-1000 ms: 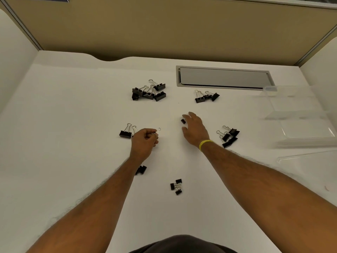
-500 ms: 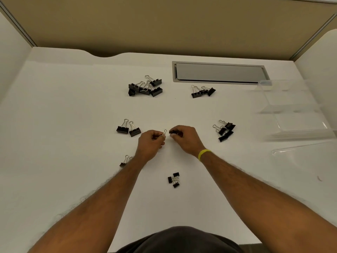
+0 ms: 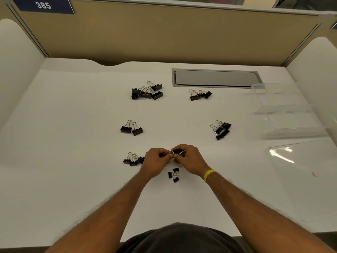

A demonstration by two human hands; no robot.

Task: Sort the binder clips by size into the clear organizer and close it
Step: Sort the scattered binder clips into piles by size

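A small binder clip (image 3: 176,152), pinched by both the left hand (image 3: 156,160) and right hand (image 3: 190,161) near the table's (image 3: 73,161) front edge, could be flung by its spring if either grip were slackened.

Person, seen from the head view. Left hand (image 3: 156,161) and right hand (image 3: 189,159) are bare. Left forearm (image 3: 109,207) and right forearm (image 3: 255,203) are bare for their full visible length, with fine hair showing along their outlines. The right wrist carries one narrow yellow wristband (image 3: 209,175), plain and smooth; any marking on it is too small to tell. A dark grey garment (image 3: 182,238) of plain fabric covers the torso, below the near edge of the bench (image 3: 73,143).
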